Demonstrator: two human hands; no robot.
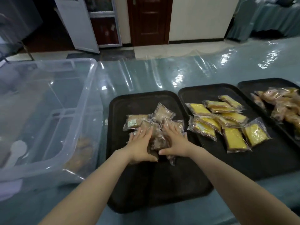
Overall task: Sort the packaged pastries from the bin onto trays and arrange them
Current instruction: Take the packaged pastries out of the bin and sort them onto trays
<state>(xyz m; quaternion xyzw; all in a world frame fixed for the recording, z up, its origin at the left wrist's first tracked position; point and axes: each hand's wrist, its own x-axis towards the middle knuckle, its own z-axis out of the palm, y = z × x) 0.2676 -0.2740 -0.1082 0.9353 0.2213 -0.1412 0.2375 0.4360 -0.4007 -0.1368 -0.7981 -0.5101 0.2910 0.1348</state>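
Three black trays lie side by side on the table. The nearest tray holds a loose heap of brown packaged pastries. My left hand and my right hand both rest flat on the heap, fingers spread, thumbs pointing toward each other around the packets between them. The middle tray carries several yellow packaged pastries. The right tray holds orange-brown packets. A clear plastic bin stands at the left, with a few brown packets dimly visible through its near wall.
The table is covered with shiny clear plastic over a teal cloth. A white scoop-like object lies inside the bin. Beyond the table are a tiled floor, a white door and a dark wooden door.
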